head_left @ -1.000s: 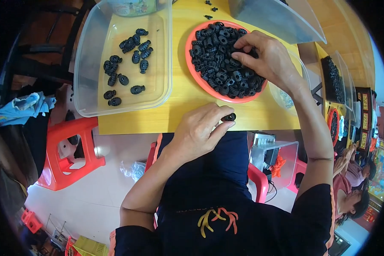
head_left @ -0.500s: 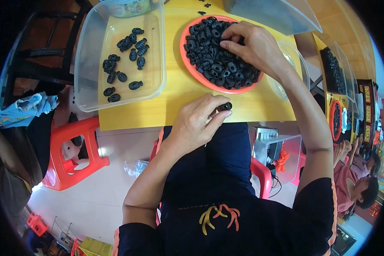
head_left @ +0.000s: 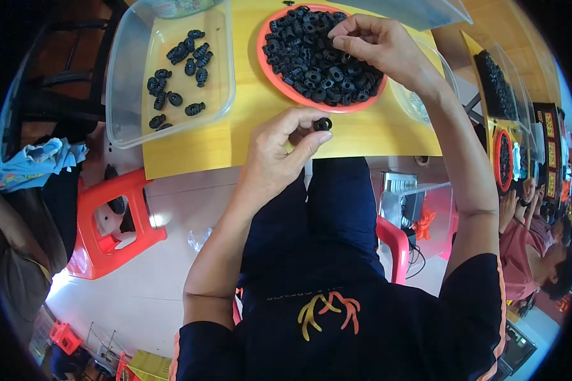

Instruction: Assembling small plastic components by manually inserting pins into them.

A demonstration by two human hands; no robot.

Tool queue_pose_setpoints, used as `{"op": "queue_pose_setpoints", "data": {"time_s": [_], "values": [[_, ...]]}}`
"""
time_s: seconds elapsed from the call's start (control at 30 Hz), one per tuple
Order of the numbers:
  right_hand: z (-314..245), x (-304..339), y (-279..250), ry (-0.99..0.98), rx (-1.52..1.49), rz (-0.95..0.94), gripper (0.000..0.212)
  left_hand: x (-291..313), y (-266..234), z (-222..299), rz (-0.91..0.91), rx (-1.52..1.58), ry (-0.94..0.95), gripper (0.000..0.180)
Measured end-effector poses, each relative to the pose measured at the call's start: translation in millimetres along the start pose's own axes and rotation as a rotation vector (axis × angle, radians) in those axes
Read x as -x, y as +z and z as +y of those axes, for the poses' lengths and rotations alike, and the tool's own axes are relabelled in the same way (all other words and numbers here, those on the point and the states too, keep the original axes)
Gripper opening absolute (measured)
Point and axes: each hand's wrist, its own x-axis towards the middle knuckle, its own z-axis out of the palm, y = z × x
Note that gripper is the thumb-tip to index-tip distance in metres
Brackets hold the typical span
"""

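My left hand is closed, thumb and forefinger pinching a small black plastic cord lock part above the near edge of the yellow table. My right hand is over the red round tray, which is heaped with black cord lock pieces. Its thumb and forefinger are drawn together at the upper right of the heap; whatever lies between the tips is too small to make out. To the left, a clear plastic bin holds several black cord locks, scattered on its floor.
Partly behind my right forearm is a clear round container. Another clear bin stands at the far edge of the table. A red stool is at left. Other people sit at the right.
My right hand has risen slightly from the heap, its fingertips pinched. My left hand still holds the black part, now turned more toward me. The whole view has shifted a little.
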Motion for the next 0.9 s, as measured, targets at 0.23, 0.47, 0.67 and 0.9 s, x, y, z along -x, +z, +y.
{"op": "queue_pose_setpoints", "data": {"time_s": [0.23,0.47,0.67,0.9], "values": [[-0.5,15.2,-1.0,0.003,-0.174,0.017,0.022,2.0,1.1,-6.3,0.010,0.039,-0.011,0.020],[-1.8,30.6,-4.1,0.080,-0.547,0.009,0.024,5.1,1.5,-9.0,0.021,0.069,-0.022,0.020],[11.1,44.9,-16.5,0.013,-0.370,0.088,0.029,5.1,4.0,-11.3,0.016,0.077,-0.056,0.022],[45.4,68.9,-78.6,-0.044,-0.099,0.354,0.031,5.2,2.9,-9.4,0.014,0.092,-0.105,0.022]]}}
